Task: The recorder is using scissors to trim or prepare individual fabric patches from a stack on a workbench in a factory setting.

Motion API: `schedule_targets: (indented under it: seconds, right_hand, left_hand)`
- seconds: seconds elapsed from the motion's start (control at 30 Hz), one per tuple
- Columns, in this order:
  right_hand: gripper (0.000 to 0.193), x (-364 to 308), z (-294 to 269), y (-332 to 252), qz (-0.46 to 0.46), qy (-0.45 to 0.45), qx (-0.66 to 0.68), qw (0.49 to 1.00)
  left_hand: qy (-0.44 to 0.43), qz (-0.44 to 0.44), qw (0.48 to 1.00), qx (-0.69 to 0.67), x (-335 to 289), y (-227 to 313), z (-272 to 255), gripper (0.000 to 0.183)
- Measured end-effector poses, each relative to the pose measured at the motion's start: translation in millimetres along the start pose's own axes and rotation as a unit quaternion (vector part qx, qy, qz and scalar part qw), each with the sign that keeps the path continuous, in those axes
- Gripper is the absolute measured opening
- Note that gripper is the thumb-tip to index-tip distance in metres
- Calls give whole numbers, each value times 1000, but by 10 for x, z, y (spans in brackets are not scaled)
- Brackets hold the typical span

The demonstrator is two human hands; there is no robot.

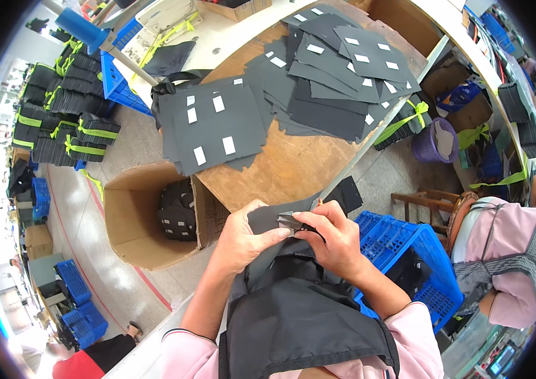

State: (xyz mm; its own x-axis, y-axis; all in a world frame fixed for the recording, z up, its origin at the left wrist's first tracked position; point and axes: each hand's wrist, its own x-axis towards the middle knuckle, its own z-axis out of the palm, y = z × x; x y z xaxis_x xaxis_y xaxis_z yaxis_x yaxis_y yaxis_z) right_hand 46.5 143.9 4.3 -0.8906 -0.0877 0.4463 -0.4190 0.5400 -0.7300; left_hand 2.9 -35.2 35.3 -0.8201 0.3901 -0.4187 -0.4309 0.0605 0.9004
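Observation:
My left hand grips the edge of a dark fabric piece, thumb on top, just past the table's near edge. My right hand is closed around small thread snips. The metal blades point left and lie over the fabric, close to my left thumb. Fingers hide most of the snips' handle. Ahead on the wooden tabletop lies a neat stack of black fabric panels with white patches. A looser, overlapping pile of similar panels spreads beyond it to the right.
An open cardboard box with black pieces inside stands left below the table. By my right arm is a blue crate. A person in pink sits at far right, near a purple basket. Tied black bundles are heaped left.

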Motion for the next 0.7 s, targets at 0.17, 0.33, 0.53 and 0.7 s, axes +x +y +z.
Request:
schedule_targets:
  seconds: [0.17,0.33,0.53,0.7]
  right_hand:
    - [36,-106,85,-65,41,44,-20,998]
    - [34,-146,25,-97,62,87,21,994]
    - [31,-137,28,-33,86,65,63,992]
    - [22,-160,108,10,165,42,140,975]
  left_hand:
    - [8,-3,1000,11,-1,-39,11,26]
    - [8,-16,1000,-10,-3,-15,21,27]
    - [9,-14,999,-33,-13,-19,16,27]
    - [18,-13,998,-54,-34,3,-6,28]
